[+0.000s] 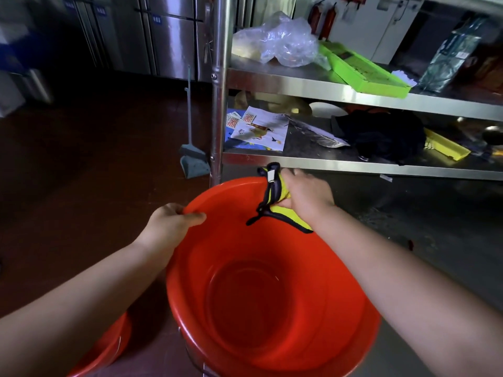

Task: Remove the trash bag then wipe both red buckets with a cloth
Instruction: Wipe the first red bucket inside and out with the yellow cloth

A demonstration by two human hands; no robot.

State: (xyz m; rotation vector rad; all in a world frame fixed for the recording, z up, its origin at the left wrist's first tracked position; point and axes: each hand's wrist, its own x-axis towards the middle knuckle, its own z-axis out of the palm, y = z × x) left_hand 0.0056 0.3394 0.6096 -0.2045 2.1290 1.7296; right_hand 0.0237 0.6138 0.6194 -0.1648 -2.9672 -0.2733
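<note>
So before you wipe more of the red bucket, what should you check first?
1. Trash bag out of the big red bucket: ok, the inside shows bare red plastic.
2. Left hand steadying the rim: ok, thumb inside, fingers over the edge.
3. Right hand grip on the yellow cloth: ok, bunched against the far inner wall.
4. Bucket bottom clean: cannot tell, too shadowed.
5. Second red bucket wiped: cannot tell, only its edge shows at lower left.

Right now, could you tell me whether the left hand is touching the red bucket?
Touching: the head view shows the left hand gripping the bucket rim, thumb over the edge.
</note>
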